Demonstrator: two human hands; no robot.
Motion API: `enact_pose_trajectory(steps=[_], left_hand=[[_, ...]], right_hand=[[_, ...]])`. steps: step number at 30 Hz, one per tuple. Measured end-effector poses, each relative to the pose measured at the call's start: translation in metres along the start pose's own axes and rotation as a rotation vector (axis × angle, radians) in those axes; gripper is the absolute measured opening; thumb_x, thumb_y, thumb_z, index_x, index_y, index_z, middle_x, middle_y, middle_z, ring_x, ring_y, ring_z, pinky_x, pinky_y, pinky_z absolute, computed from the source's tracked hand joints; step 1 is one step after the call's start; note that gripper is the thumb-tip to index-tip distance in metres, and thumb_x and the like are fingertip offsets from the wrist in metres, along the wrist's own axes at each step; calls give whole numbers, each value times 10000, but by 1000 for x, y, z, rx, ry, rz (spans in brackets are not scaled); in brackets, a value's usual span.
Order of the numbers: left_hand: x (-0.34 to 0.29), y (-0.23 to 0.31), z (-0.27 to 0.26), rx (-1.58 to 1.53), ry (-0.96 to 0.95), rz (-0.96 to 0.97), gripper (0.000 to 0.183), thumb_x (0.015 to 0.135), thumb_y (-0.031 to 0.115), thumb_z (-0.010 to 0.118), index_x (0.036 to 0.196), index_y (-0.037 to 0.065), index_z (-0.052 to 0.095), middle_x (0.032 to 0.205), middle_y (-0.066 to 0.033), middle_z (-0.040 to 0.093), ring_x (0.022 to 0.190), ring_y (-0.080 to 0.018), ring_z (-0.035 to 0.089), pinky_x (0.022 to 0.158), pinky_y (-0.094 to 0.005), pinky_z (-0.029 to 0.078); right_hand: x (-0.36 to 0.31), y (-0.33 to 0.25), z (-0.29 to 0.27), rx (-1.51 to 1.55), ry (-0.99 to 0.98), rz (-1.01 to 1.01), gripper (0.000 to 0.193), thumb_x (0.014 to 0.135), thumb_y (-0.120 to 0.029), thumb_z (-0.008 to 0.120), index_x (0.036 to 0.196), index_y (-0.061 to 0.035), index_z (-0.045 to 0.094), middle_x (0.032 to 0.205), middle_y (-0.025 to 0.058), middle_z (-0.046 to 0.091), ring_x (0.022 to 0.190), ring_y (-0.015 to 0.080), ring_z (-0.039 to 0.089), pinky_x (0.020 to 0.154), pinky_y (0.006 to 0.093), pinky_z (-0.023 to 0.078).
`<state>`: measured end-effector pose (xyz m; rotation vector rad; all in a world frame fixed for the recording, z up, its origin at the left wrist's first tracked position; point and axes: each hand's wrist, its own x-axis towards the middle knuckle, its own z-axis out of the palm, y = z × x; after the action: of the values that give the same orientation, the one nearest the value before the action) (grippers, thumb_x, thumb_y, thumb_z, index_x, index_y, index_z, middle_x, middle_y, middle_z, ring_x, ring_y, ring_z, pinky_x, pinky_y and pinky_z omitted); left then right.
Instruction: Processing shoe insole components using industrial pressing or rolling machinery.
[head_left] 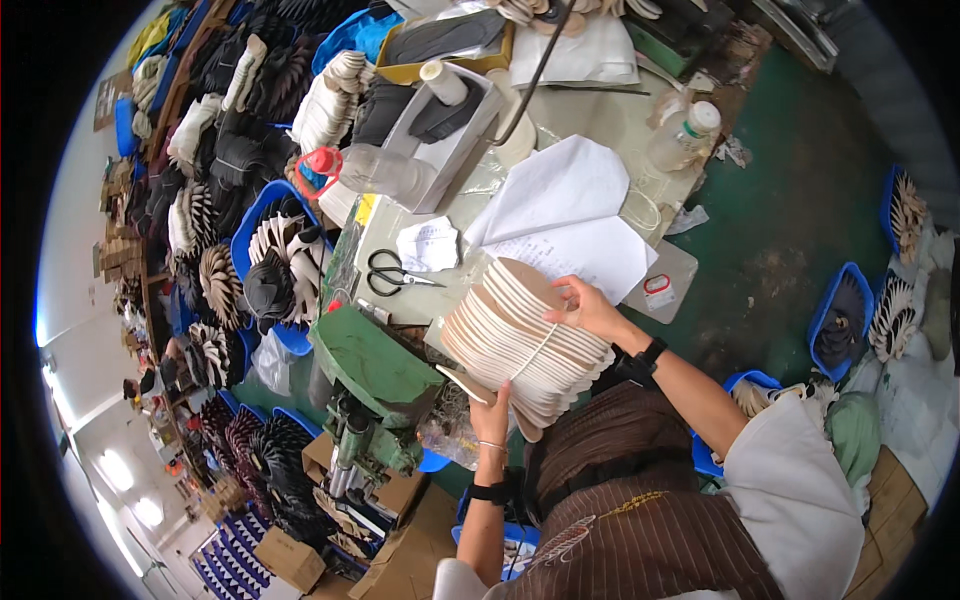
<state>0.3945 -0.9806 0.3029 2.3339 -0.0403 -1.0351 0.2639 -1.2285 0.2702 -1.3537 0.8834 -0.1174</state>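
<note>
A fanned stack of cream shoe insoles (500, 330) lies at the table's near edge, in front of my body. A thin white band runs across the stack. My right hand (593, 312) is closed at its upper right side, thumb and fingers pinching at the band and the insole edges. My left hand (488, 418) is closed at the lower left of the stack, with one loose tan insole (466, 385) sticking out of it to the left. The thumb of that hand points up beside the band. The fingers behind the insole are partly hidden.
A green machine (370, 365) stands left of the stack. Black-handled scissors (395, 275), a crumpled note (428, 245) and white paper sheets (570, 205) lie beyond it. Farther back are a plastic bottle (375, 170) and a jar (684, 138). Blue bins (840, 320) hold more shoe parts.
</note>
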Motion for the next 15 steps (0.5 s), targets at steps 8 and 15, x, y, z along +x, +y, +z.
enact_pose_trajectory(steps=[8, 15], left_hand=[[6, 136, 43, 396, 476, 504, 811, 678, 386, 795, 1288, 3, 423, 1172, -231, 480, 1074, -398, 509, 878, -439, 440], [11, 145, 53, 363, 464, 371, 901, 581, 484, 824, 1277, 48, 453, 1156, -242, 457, 1052, -396, 507, 860, -433, 454]], right_hand=[[-6, -7, 5, -300, -85, -129, 589, 798, -309, 729, 1257, -28, 490, 907, 137, 647, 756, 228, 633, 739, 350, 504], [-15, -7, 13, -156, -56, -83, 516, 854, -272, 659, 1275, -42, 469, 946, 171, 660, 840, 257, 643, 775, 380, 499]])
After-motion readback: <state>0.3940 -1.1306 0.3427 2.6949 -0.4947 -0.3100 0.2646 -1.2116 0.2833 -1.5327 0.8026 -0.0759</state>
